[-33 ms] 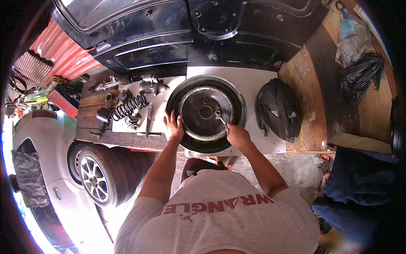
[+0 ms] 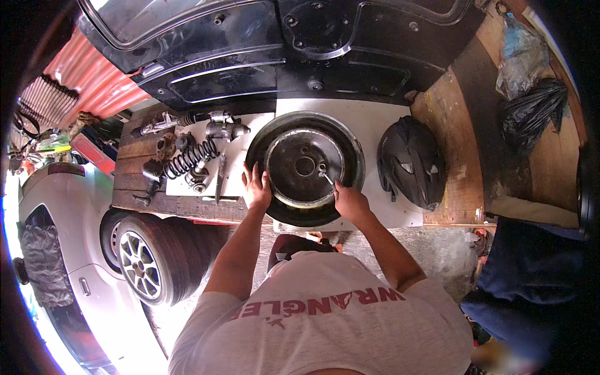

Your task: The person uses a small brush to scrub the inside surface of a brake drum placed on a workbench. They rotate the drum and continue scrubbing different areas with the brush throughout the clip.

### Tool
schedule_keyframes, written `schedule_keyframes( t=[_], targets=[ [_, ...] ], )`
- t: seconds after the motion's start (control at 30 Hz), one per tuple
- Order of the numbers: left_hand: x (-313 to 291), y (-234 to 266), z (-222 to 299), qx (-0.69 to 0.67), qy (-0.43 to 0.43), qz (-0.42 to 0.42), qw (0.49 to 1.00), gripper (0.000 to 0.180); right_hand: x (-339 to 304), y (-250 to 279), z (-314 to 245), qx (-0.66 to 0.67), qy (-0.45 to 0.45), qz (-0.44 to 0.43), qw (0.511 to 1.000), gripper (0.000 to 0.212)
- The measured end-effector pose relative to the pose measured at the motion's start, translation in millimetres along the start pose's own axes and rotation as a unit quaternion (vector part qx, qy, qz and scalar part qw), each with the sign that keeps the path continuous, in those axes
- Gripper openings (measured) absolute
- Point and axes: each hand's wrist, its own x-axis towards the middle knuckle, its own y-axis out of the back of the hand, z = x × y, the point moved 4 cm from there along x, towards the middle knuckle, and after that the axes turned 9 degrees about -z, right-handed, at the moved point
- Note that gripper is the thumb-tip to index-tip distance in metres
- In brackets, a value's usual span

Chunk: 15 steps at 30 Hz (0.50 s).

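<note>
A black steel wheel rim [image 2: 284,178] lies flat on the white board, with a round hole in its middle and smaller holes about it. My left hand [image 2: 257,189] rests with spread fingers on the rim's left edge. In my closed right hand [image 2: 351,201] is a slim metal wrench [image 2: 329,179]. Its head meets the wheel's inner disc at a spot just right of the centre hole. The part of the handle inside my fist is hidden.
Left of the wheel lie a coil spring [image 2: 191,159], a cylindrical motor-like part [image 2: 227,129] and other metal parts. A black helmet [image 2: 410,164] sits to the right. Behind stands a black vehicle panel [image 2: 237,78]. Stacked tyres [image 2: 175,259] and a white car [image 2: 94,259] are at lower left.
</note>
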Motion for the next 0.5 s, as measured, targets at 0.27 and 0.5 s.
schedule_keyframes(
  t=[0.27, 0.5],
  targets=[
    [4, 0, 2, 0.016, -0.001, -0.002, 1.0, 0.056, 34, 3, -17, 0.042, 0.003, 0.053, 0.998, 0.044],
    [6, 1, 6, -0.004, -0.011, 0.0, 1.0, 0.056, 40, 8, -27, 0.003, 0.028, 0.055, 0.998, 0.044]
  ],
)
